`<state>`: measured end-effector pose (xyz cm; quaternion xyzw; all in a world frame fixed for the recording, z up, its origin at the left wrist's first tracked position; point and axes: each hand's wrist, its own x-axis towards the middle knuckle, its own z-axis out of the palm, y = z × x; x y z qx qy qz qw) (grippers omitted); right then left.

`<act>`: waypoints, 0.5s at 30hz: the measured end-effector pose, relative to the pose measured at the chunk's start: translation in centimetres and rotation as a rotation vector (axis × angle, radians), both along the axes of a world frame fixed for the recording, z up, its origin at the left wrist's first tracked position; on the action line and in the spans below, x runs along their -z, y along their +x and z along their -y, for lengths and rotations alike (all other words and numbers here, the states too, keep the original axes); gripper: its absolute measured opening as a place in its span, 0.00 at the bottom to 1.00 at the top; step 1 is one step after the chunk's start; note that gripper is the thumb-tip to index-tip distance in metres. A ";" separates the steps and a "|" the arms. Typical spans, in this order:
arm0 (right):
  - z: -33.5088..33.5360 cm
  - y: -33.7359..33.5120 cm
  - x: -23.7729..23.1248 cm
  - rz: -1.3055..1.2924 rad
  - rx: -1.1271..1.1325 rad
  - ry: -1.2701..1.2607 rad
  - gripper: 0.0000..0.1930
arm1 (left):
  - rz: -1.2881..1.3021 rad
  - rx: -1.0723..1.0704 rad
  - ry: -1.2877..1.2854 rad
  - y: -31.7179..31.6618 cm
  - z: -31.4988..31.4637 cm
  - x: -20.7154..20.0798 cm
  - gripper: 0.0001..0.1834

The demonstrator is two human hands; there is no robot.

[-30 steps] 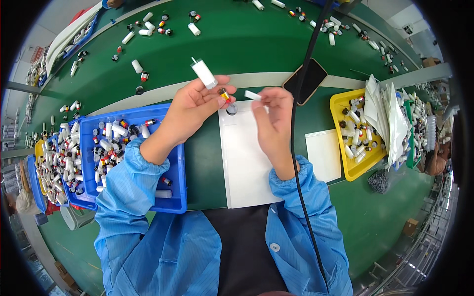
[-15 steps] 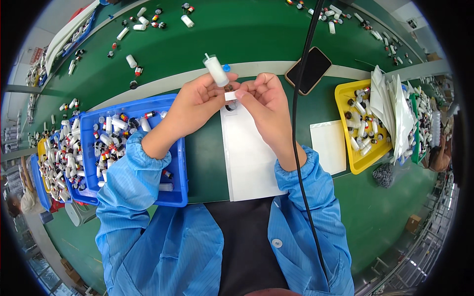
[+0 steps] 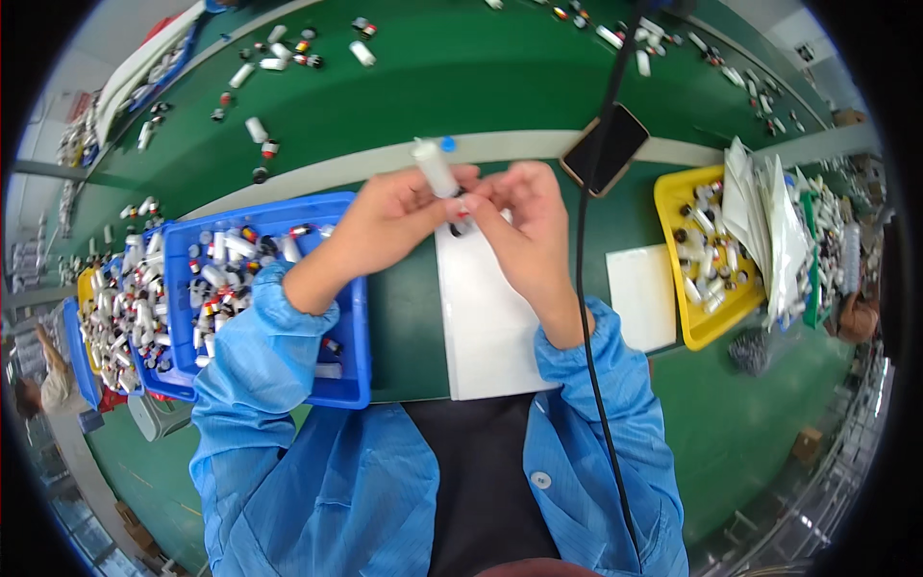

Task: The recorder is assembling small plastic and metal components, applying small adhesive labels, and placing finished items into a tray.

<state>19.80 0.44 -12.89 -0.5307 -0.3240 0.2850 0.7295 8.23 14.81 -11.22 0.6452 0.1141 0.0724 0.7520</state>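
My left hand [image 3: 394, 213] is closed round a white plastic cylinder [image 3: 436, 170], which leans with its narrow tip up and to the left. Against its lower end, my right hand [image 3: 519, 216] is closed in a pinch, the thumb meeting the left fingertips. Something small and dark with a reddish spot shows between the thumbs, too blurred to name. Under both hands lies a stack of white sheets [image 3: 490, 327]. A small blue cap [image 3: 448, 144] sits just beyond the cylinder.
On the left a blue tray [image 3: 361, 317] holds many white cylinders and small red-black parts. A yellow tray [image 3: 694, 332] with similar parts stands right, beside a white sheet [image 3: 642, 298]. A phone [image 3: 606, 149] lies beyond my right hand; a black cable [image 3: 588, 337] hangs across the view.
The cylinder has moved slightly right and nearer to me, its lower end now at the pinching fingers. The small white slip seen earlier between my thumbs no longer shows clearly.
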 end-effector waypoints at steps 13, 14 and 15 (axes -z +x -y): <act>0.1 0.7 1.1 -0.329 -0.154 -0.046 0.21 | 0.180 0.046 -0.008 -0.4 -3.7 -3.4 0.22; 0.2 0.5 0.8 -0.189 -0.089 -0.033 0.15 | 0.119 -0.054 0.180 -0.2 -5.1 -4.2 0.19; 0.3 0.4 1.0 -0.091 -0.046 -0.060 0.13 | -0.041 -0.162 0.328 0.5 -6.8 -4.7 0.19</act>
